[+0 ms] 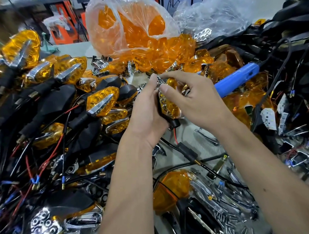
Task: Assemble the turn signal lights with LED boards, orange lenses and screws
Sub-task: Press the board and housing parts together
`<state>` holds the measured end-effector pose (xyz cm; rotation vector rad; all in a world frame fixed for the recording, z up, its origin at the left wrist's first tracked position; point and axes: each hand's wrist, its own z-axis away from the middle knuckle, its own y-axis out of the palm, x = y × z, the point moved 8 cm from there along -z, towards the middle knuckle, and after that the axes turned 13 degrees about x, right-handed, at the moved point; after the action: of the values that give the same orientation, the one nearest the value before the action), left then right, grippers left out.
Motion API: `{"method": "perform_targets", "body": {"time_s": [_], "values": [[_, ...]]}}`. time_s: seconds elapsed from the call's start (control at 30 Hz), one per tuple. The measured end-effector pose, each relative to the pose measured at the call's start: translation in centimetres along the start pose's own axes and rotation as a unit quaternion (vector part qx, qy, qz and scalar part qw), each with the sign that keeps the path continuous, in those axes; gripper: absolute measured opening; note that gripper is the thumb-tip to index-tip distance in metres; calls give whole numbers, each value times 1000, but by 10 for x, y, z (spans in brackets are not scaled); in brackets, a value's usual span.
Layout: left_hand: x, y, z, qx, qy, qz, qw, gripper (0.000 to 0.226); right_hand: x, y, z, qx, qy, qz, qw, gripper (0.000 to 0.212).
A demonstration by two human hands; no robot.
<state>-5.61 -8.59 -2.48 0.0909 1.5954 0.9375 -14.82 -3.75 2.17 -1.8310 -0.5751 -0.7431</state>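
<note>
Head view, nearest first: loose screws are seen scattered on the desk at the lower right, beside chrome trim pieces and a loose orange lens; both forearms are reached forward over them, meeting at mid-frame. A turn signal light is held there in the left hand, whose fingers are curled round its black body from the left, its black stem and red wire hanging below; the right hand is brought over from the right, thumb and fingertips pressed lightly on the orange lens and chrome piece at the light's top, pinching it. The step in hand is judged to be the seating of the lens on the body; the next move would call for the lens to be pressed home squarely, and then for a screw and the blue screwdriver, lying just beyond the right hand, to be taken up. Finished lights are piled to the left; farthest off, a plastic bag of orange lenses is stood open; black wiring is heaped at the right.
</note>
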Motion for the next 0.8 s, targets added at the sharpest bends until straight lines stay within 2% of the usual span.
{"method": "perform_targets", "body": {"time_s": [0.27, 0.4, 0.63, 0.77, 0.8], "values": [[5, 4, -3, 26, -4, -6, 1000, 73, -2, 1, 1, -1, 7, 6, 1000, 36], [5, 14, -6, 44, 20, -22, 999, 80, 1, 0, 3, -42, -12, 22, 999, 30], [-4, 18, -4, 26, 69, -7, 997, 72, -9, 10, -4, 30, -5, -138, 990, 30], [-8, 22, -3, 28, 76, 4, 997, 53, -7, -5, -3, -15, -25, -156, 987, 27], [-8, 19, -4, 8, 76, -25, 997, 55, -9, -9, -2, -38, -28, -183, 982, 25]]}}
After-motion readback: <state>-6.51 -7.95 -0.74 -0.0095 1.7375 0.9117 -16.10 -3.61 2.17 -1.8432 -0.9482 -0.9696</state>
